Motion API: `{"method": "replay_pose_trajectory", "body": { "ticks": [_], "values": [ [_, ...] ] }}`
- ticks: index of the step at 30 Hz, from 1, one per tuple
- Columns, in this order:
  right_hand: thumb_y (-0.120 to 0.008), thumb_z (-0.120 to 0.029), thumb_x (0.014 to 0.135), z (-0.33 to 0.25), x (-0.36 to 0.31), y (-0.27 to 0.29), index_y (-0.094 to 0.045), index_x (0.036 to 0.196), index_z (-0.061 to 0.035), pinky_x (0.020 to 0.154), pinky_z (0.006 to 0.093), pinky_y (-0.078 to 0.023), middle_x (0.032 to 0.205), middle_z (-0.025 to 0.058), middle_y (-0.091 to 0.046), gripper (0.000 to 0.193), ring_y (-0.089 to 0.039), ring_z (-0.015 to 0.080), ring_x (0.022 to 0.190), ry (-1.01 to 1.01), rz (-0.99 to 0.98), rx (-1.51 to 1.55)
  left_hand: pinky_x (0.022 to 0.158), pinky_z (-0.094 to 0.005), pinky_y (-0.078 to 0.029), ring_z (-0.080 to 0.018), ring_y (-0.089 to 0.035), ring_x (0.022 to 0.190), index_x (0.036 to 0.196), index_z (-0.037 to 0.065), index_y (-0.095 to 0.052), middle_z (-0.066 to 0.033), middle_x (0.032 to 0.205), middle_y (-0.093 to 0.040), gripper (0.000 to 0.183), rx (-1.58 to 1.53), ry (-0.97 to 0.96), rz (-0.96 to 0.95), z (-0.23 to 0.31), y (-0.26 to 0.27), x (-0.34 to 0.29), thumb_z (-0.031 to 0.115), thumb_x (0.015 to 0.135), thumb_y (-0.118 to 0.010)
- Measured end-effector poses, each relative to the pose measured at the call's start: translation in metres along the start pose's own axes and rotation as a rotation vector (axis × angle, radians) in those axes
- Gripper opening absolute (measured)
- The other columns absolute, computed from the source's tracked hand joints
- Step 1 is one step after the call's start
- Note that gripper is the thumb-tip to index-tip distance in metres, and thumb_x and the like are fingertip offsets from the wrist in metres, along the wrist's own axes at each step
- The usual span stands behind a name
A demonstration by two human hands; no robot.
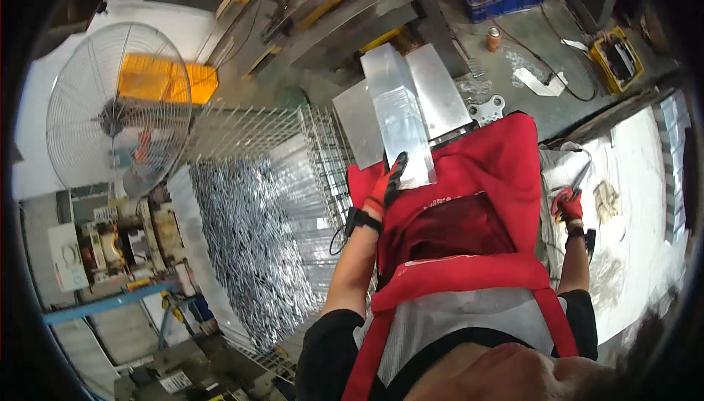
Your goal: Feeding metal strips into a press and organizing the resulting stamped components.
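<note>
Dark gloved fingertips (400, 162) of the left hand (387, 187) are lying against the near left edge of a long, angular, silvery piece (400, 111), seemingly coated in clear film; whether a thumb is pinching from beneath, I cannot tell. The right hand (567, 205), red-gloved, is resting well apart over a white-topped bench (639, 173), its fingers curling inward near a slim grey tool (582, 175); whether they are gripping it, I cannot tell. The silvery piece is slanting away from the red apron (491, 155), overlapping two flat metal plates (441, 89). It is looking stiff and fairly light, with a smooth face probably making it slippery; its long side edges, around mid-length, are likely offering the steadiest hold. Further left, a wire-mesh crate (242, 133) is holding heaped shiny metal strips (246, 243), and a round fan (111, 118) is standing beyond
</note>
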State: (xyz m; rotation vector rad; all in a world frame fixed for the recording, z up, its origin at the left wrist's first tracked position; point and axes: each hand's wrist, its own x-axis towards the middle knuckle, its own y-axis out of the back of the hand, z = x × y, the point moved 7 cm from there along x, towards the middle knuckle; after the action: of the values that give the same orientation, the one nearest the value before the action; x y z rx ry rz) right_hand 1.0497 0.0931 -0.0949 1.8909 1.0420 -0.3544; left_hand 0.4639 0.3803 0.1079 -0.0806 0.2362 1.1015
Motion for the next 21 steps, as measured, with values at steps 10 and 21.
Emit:
{"method": "replay_pose_trajectory", "body": {
  "ticks": [10, 21],
  "values": [
    [-0.052, -0.027, 0.091, -0.151, -0.165, 0.039, -0.041, 0.134, -0.0131, 0.080, 0.0385, -0.051, 0.078, -0.0031, -0.050, 0.047, -0.054, 0.0115, 0.069, 0.172, -0.362, 0.935, 0.110, -0.0333, -0.026, -0.0204, -0.037, 0.130, 0.137, 0.000, -0.038, -0.0110, 0.142, -0.040, 0.047, -0.440, 0.168, 0.092, 0.044, -0.041, 0.016, 0.021, 0.096, -0.040],
    [-0.051, -0.025, 0.093, -0.310, -0.237, 0.013, -0.048, 0.120, -0.0001, 0.061, 0.0260, -0.047, 0.080, 0.0037, -0.054, 0.037, -0.056, 0.0134, 0.069, 0.398, -0.597, 0.608, 0.088, -0.0308, -0.046, -0.0224, -0.055, 0.106, 0.137, -0.005, -0.020, -0.0171, 0.119, -0.053, 0.106, -0.273, 0.173, 0.347, 0.024, -0.026, 0.056, 0.034, 0.062, -0.085]
  ]
}}
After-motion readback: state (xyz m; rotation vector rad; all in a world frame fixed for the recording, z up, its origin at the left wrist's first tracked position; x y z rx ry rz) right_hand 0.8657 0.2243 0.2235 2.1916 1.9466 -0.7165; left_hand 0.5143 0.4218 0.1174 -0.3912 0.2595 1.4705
